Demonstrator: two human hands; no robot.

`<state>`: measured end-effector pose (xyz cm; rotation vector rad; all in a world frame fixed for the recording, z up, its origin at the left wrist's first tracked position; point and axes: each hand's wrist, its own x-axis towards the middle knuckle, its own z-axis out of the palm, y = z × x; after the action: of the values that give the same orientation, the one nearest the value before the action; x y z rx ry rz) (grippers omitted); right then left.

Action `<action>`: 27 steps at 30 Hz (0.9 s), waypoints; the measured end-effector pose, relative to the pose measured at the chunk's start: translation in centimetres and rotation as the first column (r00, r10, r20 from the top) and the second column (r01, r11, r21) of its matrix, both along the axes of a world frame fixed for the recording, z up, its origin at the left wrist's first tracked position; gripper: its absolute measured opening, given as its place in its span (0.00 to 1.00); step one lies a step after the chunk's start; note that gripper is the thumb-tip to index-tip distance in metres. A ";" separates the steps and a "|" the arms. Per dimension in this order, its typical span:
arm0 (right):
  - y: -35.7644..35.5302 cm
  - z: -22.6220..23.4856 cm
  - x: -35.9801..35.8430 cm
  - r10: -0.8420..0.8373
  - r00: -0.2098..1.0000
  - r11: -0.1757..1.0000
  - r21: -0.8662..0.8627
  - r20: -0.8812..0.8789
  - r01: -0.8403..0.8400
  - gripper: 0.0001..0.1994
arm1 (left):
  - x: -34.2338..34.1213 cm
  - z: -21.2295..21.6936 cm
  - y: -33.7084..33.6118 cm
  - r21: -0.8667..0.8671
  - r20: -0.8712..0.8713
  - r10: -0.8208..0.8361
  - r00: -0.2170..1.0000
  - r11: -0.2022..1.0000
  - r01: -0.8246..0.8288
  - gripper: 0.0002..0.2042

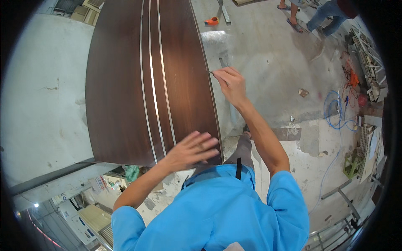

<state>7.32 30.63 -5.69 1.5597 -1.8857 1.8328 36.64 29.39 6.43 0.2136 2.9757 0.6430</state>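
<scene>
A tall dark brown wood-grain panel [121,83] with three thin silver strips running down it stands against a pale wall. My left hand [190,150] lies flat on the panel's lower right part, fingers spread. My right hand [230,83] is at the panel's right edge, higher up, pinching a thin pointed tool [210,72] whose tip touches that edge.
The pale wall [42,92] fills the left. The concrete floor [272,54] holds an orange object [212,21], a coiled blue cable [335,113], orange cords and scrap at the right. Another person's legs [322,16] stand at the top right.
</scene>
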 end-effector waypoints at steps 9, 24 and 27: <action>16.1 5.8 8.1 0.297 0.946 0.948 0.156 -0.132 -0.277 0.18 | 7.3 -0.5 -6.7 -0.176 -0.167 0.665 0.728 0.707 -0.685 0.25; 12.2 10.4 4.9 0.381 0.787 0.893 0.414 -0.486 -0.177 0.18 | 7.3 -2.0 -6.5 -0.064 -0.285 0.709 0.645 0.657 -0.751 0.20; 10.3 8.9 4.0 0.254 0.815 0.942 0.324 -0.521 -0.087 0.18 | 7.4 -2.0 -6.6 -0.053 -0.290 0.710 0.641 0.657 -0.752 0.20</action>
<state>11.31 40.92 3.23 2.1266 -1.8076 0.9841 44.00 22.79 4.42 -1.0855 3.2597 0.4105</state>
